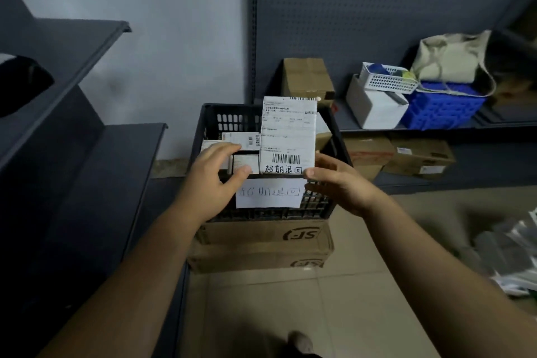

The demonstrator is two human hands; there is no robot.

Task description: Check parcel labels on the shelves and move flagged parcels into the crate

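Observation:
A parcel with a white shipping label [287, 136] stands upright over the black crate [209, 122]; handwritten black characters mark its lower edge. My right hand [340, 180] holds its lower right corner, thumb on the front. My left hand [215, 177] reaches over the crate's near left rim, fingers spread on the small labelled parcels [241, 139] inside, thumb near the parcel's lower left. A white paper sign [270, 193] with handwriting hangs on the crate's front.
The crate sits on two stacked SF cartons [261, 247] on the tiled floor. Dark shelves [87, 154] run along the left. On the right shelf are a brown box [308, 78], white bins [374, 104], a blue basket [444, 107], a cloth bag; cartons [418, 157] below.

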